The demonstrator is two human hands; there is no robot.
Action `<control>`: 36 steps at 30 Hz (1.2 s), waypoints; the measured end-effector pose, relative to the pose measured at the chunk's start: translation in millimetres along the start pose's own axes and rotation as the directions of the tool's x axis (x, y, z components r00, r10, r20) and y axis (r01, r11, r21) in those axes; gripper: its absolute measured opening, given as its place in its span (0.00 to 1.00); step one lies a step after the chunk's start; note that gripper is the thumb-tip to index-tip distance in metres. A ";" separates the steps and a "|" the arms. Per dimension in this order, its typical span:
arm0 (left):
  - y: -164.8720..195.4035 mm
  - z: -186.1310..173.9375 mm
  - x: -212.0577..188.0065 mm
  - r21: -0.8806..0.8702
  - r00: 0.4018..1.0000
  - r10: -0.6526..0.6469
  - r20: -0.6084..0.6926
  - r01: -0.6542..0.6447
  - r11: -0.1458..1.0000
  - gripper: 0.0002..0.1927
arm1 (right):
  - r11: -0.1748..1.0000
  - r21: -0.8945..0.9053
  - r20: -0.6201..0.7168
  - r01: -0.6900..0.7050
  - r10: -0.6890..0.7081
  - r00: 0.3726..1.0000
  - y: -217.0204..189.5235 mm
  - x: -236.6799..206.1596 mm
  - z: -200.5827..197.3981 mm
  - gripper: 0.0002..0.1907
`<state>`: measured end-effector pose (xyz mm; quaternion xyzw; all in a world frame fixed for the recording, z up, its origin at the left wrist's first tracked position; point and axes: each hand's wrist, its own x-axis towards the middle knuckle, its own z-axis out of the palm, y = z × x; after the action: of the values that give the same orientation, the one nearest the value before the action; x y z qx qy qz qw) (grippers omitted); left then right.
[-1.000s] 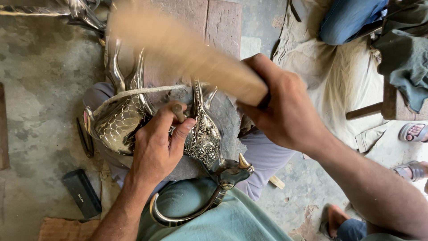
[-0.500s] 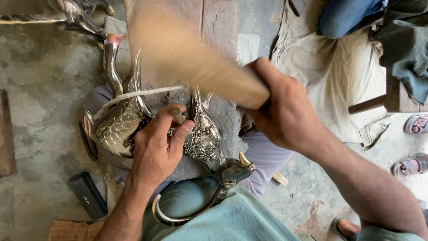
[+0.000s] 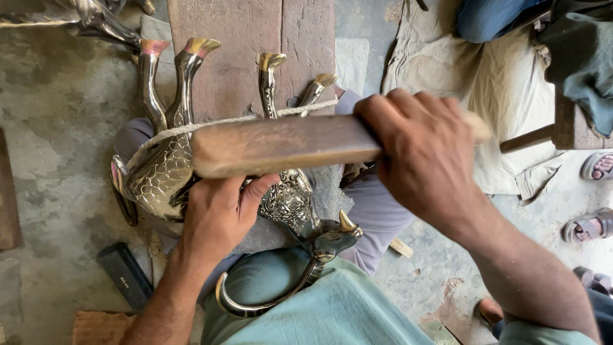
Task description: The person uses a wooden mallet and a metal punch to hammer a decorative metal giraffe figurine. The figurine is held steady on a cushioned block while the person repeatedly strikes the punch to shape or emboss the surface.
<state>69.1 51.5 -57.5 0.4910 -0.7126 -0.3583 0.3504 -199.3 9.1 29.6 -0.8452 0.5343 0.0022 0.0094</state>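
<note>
The metal animal figure [image 3: 191,172] lies upside down across your lap, legs up, roped. Keep your left hand [image 3: 217,217] pressed on its body. Your right hand [image 3: 428,160], closed tight around the wooden mallet [image 3: 281,145], should strike flat and squarely.

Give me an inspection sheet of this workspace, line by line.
Surface: rough concrete floor, wooden board under the legs.
Job's things: metal animal figure upside down on the lap, rope around it; wooden bat across it.
Clutter: black bar, cloth.
Grip: left hand presses on the figure; right hand holds the bat.
Cables: nothing seen.
Surroundings: sandalled feet at right.
</note>
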 end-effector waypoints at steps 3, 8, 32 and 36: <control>1.0 -5.2 8.9 0.008 0.985 -0.085 0.150 0.085 0.996 0.13 | 0.717 0.690 -0.025 -0.098 0.159 0.987 0.3 -9.5 8.6 0.16; 7.3 -17.6 18.3 -0.014 0.987 0.068 0.147 -0.067 0.998 0.15 | 0.954 0.138 0.113 -0.268 0.253 0.961 4.3 -27.8 -0.3 0.18; -3.7 -18.8 22.6 -0.047 0.960 0.131 0.249 -0.123 0.991 0.15 | 0.906 0.362 0.038 -0.218 0.220 0.975 8.0 -30.3 1.9 0.22; -2.2 -18.9 22.3 -0.066 0.960 0.051 0.274 -0.035 0.997 0.16 | 0.516 0.799 0.151 -0.310 0.326 0.933 11.0 -29.6 1.2 0.18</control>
<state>80.1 26.6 -46.7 0.4099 -0.7538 -0.4367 0.2703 -221.9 31.1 28.7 -0.6340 0.6206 -0.2481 0.3890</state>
